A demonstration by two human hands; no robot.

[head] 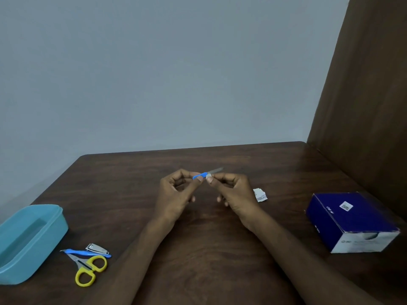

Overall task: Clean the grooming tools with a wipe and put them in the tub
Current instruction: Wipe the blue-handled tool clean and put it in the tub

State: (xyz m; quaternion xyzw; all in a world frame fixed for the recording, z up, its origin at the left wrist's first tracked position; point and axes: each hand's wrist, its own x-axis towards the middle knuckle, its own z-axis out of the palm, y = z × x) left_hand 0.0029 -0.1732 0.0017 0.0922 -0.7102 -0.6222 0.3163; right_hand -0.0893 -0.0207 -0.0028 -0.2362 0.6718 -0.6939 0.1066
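Above the middle of the table, my left hand (pixel 178 192) pinches the blue handle of a nail file (pixel 203 175) whose grey blade points right and away. My right hand (pixel 233 192) pinches a small white wipe (pixel 208 177) around the blade close to the handle. A light blue tub (pixel 33 236) stands open at the left edge. Beside it lie yellow-handled scissors (pixel 89 270), a metal nail clipper (pixel 97 248) and a blue-handled tool (pixel 88 253).
A torn white wipe wrapper (pixel 259 194) lies to the right of my right hand. A dark blue box (pixel 352 221) stands at the right. A brown panel (pixel 363 84) rises along the table's right side. The table (pixel 198 249) is dark wood.
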